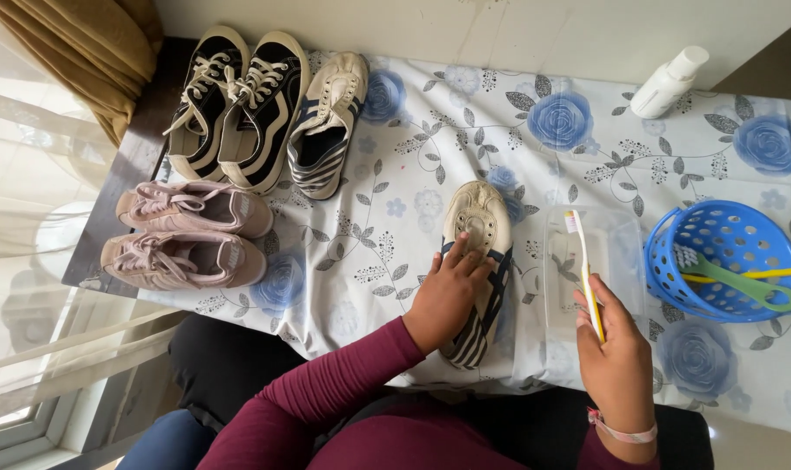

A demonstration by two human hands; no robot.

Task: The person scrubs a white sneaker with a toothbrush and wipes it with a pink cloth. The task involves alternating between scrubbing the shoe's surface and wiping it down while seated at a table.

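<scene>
pink sneakers (pixel 185 235): pair lying on their sides at the counter's left edge, toes pointing right, one just beside the other.
black sneakers (pixel 237 104): pair with white laces, upper left corner, side by side, touching.
striped shoe, far (pixel 328 122): cream with dark stripes, just right of the black pair, sole side partly up.
counter (pixel 430 130): covered with a white cloth printed with blue roses.
striped shoe, near (pixel 476 261): cream upper, dark stripes, centre of the counter, toe pointing away, heel at the near edge.
left hand (pixel 446 296): palm down on the near striped shoe, fingers (pixel 462 248) spread and pressing on its upper; maroon sleeve.
clear tray (pixel 592 261): between the near shoe and the basket, flat on the cloth.
toothbrush (pixel 584 270): white and yellow, bristle end up, standing over the clear tray.
right hand (pixel 617 357): fingers clamped on the toothbrush handle; pink band at the wrist.
white bottle (pixel 668 83): lying tilted at the far right edge.
blue basket (pixel 674 252): round, perforated, far right; green brush (pixel 744 283) and a yellow handle inside.
</scene>
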